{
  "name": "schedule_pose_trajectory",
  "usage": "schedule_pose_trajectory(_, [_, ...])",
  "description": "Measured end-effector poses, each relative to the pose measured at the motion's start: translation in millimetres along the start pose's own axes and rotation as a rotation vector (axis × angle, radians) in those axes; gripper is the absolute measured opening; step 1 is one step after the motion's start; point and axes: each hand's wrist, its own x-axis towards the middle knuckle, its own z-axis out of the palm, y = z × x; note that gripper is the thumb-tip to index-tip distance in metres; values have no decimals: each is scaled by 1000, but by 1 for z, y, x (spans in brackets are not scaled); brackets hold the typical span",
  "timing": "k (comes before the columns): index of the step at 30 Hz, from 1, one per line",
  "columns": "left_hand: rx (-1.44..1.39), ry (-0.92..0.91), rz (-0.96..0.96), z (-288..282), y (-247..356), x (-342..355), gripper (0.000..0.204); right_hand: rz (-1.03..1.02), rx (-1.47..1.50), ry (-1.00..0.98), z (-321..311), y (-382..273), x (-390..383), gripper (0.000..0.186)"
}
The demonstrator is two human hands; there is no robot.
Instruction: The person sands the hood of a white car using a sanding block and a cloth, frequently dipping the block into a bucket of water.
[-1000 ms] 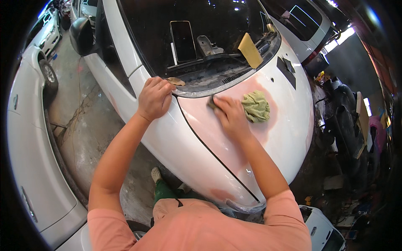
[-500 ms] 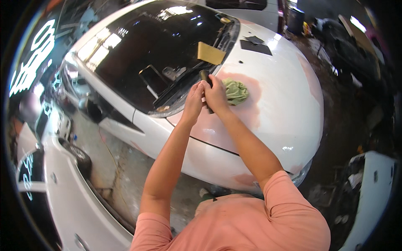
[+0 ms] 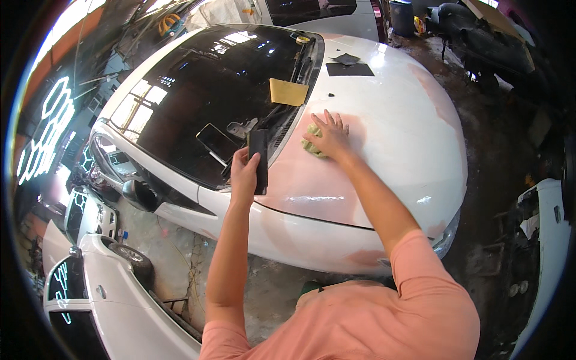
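Note:
My left hand [image 3: 245, 171] grips a long, dark, flat block [image 3: 261, 177], held upright near the base of the windshield. My right hand [image 3: 332, 137] is on a crumpled pale green cloth [image 3: 312, 146], its fingers spread over it. The cloth lies on a pinkish patch [image 3: 294, 183] of the white car's hood [image 3: 414, 150]. A phone [image 3: 216, 143] lies at the bottom of the windshield [image 3: 180, 84], and a folded yellow sheet [image 3: 288, 92] sits by the wipers. Black sheets [image 3: 350, 69] lie farther back on the hood.
Another white car [image 3: 117, 282] stands at the lower left. A loose white panel [image 3: 543, 252] is at the right, with dark parts [image 3: 468, 36] and a blue barrel [image 3: 401, 18] at the back right. A vehicle [image 3: 318, 12] stands behind the hood.
Both hands were together on the dark block half a second ago; now my left hand alone holds it and my right hand has moved onto the cloth. The view has also shifted.

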Motion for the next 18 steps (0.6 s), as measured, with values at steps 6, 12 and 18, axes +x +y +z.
schedule_pose_trajectory(6, [-311, -10, -88, -77, -10, -27, 44, -166, 6, -144, 46, -38, -22, 60])
schedule_pose_trajectory(12, [-49, -161, -145, -90, 4, 1, 47, -319, 47, -129, 64, -142, -102, 43])
schedule_pose_trajectory(18, [365, -603, 128, -66, -7, 44, 39, 31, -93, 52, 46, -74, -76, 28])
